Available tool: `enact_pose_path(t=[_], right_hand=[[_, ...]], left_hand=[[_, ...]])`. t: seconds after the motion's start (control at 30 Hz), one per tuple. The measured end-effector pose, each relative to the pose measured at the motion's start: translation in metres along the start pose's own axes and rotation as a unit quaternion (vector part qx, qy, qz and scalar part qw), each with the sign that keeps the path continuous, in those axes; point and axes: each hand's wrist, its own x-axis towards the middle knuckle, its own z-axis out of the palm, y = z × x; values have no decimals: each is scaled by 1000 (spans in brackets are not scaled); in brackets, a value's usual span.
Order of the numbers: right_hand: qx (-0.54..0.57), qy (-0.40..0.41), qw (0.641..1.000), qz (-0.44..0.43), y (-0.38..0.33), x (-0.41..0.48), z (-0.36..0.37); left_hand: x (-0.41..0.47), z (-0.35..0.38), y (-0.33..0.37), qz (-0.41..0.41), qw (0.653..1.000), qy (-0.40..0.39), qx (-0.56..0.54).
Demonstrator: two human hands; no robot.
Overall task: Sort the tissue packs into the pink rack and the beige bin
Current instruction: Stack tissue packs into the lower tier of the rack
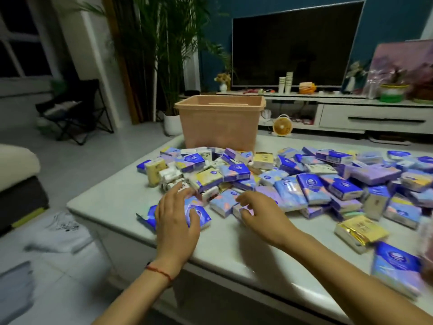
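A wide heap of small tissue packs (293,179), blue, purple, yellow and white, covers the white table (121,207). Behind the heap at the far edge stands the beige bin (220,123), tall, and its inside is hidden from here. My left hand (175,216) hovers, fingers spread, over a blue pack (201,215) at the heap's near left edge. My right hand (262,212) reaches in beside it, fingers curled around a small purple pack (244,211); whether it grips the pack is unclear. No pink rack is visible; a blurred pinkish shape touches the right edge.
A gold-wrapped yellow pack (360,229) and a large blue pack (396,266) lie near the table's front right. A sofa (18,174) stands at left, a TV (297,43) and low cabinet (372,113) behind, with a small fan (282,126) on the floor.
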Motion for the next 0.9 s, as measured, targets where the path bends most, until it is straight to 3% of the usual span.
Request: enact_pose_path(t=[0.1, 0.3, 0.4, 0.77, 0.9], right_hand=[[5, 4, 1000, -1, -21, 29, 21], [10, 49, 991, 127, -38, 74, 60], [-21, 83, 986, 145, -41, 82, 71], [48, 133, 982, 125, -36, 93, 71], [74, 141, 986, 54, -28, 73, 44]], left_hand=[[21, -8, -20, -42, 999, 1, -6], [73, -4, -50, -199, 965, -173, -5], [84, 1, -54, -223, 950, -218, 1], [87, 2, -52, -252, 940, -231, 13], [91, -10, -40, -239, 947, -210, 39]])
